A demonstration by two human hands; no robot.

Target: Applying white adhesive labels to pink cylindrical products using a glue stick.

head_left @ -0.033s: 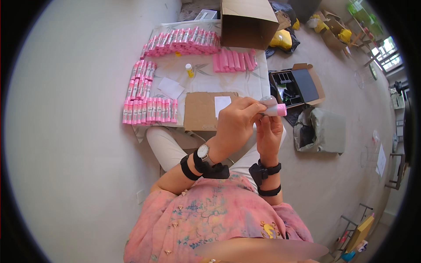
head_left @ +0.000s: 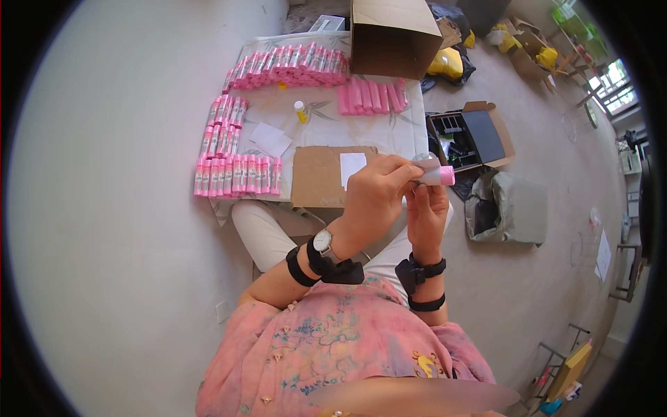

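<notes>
A pink tube (head_left: 446, 175), shaped like a glue stick, is held sideways above the right front corner of the table. My right hand (head_left: 426, 217) grips it from below, with the fingers partly hidden behind it. Thumb and fingers of my left hand (head_left: 375, 194) pinch at the near end of a silvery label (head_left: 426, 161), part of which stands away from the tube. Just beneath my left hand lies a flat cardboard sheet (head_left: 315, 174) with a white paper slip (head_left: 352, 165) on it.
Labelled pink tubes stand in rows (head_left: 236, 174) and lie in a pile (head_left: 292, 66). Plain pink tubes (head_left: 368, 96) lie at the back right, before an open carton (head_left: 396, 38). A yellow bottle (head_left: 300, 111) stands mid-table. Right of the table are an open box (head_left: 479, 135) and a grey bag (head_left: 517, 208).
</notes>
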